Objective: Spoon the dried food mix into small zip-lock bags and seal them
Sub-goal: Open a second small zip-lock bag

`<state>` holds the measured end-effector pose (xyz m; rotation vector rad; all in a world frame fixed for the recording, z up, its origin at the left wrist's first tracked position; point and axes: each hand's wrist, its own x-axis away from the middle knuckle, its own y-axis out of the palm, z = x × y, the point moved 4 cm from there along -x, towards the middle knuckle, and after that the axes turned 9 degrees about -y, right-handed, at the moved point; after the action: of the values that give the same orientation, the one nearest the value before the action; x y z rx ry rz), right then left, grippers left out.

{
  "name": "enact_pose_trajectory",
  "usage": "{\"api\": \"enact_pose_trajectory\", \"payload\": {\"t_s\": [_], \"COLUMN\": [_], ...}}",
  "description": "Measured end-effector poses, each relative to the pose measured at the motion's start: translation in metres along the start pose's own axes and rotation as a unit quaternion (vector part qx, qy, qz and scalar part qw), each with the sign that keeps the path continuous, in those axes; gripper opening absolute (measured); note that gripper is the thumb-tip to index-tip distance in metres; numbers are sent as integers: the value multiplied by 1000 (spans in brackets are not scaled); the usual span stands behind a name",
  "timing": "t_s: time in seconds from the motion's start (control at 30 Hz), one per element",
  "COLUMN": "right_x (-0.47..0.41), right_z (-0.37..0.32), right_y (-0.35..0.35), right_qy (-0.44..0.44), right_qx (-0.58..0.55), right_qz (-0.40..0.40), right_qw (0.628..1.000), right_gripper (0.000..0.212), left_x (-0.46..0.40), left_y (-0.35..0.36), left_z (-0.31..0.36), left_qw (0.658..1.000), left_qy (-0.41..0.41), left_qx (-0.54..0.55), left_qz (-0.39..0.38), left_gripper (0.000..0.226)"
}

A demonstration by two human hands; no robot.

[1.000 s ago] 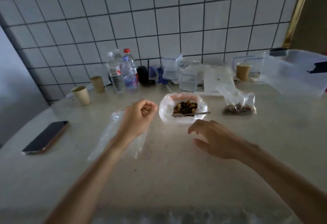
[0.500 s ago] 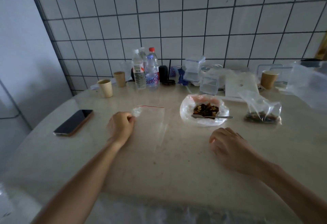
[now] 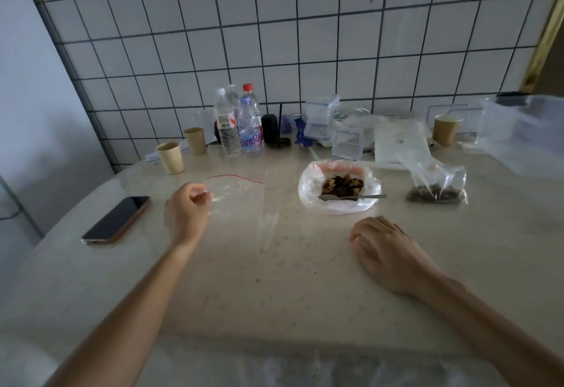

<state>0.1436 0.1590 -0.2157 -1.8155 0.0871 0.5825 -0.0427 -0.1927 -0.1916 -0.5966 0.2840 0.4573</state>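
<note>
Head view
Writing: we read only a partial "am" on the blue label of one water bottle [image 3: 251,133]; we cannot read the other labels.
Bottles: we count three clear ones, upright, grouped at the table's far edge against the tiled wall [image 3: 305,35].
Paper cups: we count three; one light cup [image 3: 171,157] and one brown cup [image 3: 195,140] at the far left, one brown cup [image 3: 445,129] at the far right.
Phone: one dark phone [image 3: 117,219], lying flat near the left edge of the table [image 3: 290,289].
Clear containers: a stack [image 3: 320,121] by the wall; we cannot count them.
Dried food mix: one open white bag [image 3: 338,187] right of the table's centre, the mix visible inside.
Spoon: one metal spoon [image 3: 351,197], bowl in the mix, handle over the bag's right rim.
Filled bag: one small bag [image 3: 436,185] holding dark mix, right of the white bag, apart from it.
Empty zip-lock bag: one clear bag with a red strip [image 3: 236,200], flat on the table, left of the white bag.
Left hand: we see the left hand [image 3: 186,212] with fingers curled, pinching the empty bag's left top corner.
Right hand: we see the right hand [image 3: 387,252] palm down on the table, fingers loosely bent, holding nothing, near the white bag.
</note>
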Motion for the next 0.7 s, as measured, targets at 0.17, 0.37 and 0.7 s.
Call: {"api": "enact_pose_trajectory", "payload": {"t_s": [0.17, 0.37, 0.7], "right_x": [-15, -58, -75], "right_z": [-1, -15, -21], "right_y": [-19, -47, -46], "right_qy": [16, 53, 229], "right_qx": [-29, -194, -510], "right_qz": [19, 89, 240], "right_qw": [999, 975, 793], "right_gripper": [16, 46, 16], "left_x": [-1, 18, 85], "left_y": [-28, -28, 29], "left_z": [43, 96, 140], "left_qw": [989, 958, 896], "left_qy": [102, 141, 79], "left_qx": [105, 249, 389], "left_qz": [30, -22, -198], "left_gripper": [10, 13, 23]}}
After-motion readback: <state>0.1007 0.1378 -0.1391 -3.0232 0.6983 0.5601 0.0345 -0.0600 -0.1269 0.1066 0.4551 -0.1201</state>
